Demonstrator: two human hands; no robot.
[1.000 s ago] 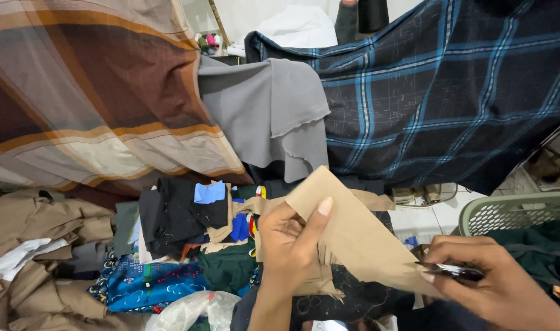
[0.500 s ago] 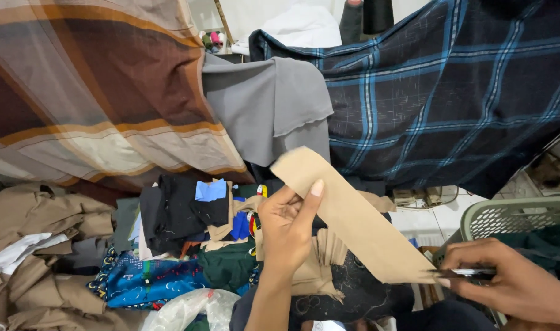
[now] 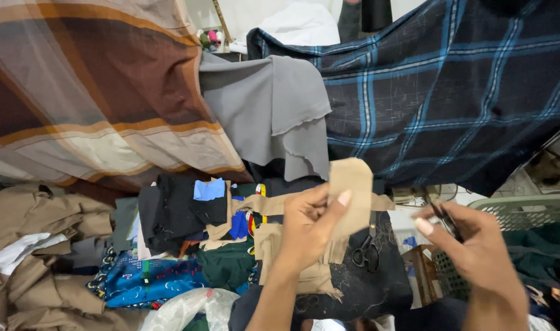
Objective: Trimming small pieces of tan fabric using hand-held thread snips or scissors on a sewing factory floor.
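A tan fabric piece (image 3: 351,195) is pinched upright in the left hand (image 3: 307,230), above the dark cloth (image 3: 378,282). A thin dark tool (image 3: 444,219), partly hidden and blurred, is gripped by the right hand (image 3: 470,248).

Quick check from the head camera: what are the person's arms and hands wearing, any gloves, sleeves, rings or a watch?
Nothing shows on either. The left hand and right hand are bare, with no gloves, and both forearms are uncovered down to the frame edge. No rings, watch or bracelet are visible. The fingernails look short and unpainted.

The right hand (image 3: 470,245) hides most of a thin dark tool (image 3: 444,220), too blurred to identify.
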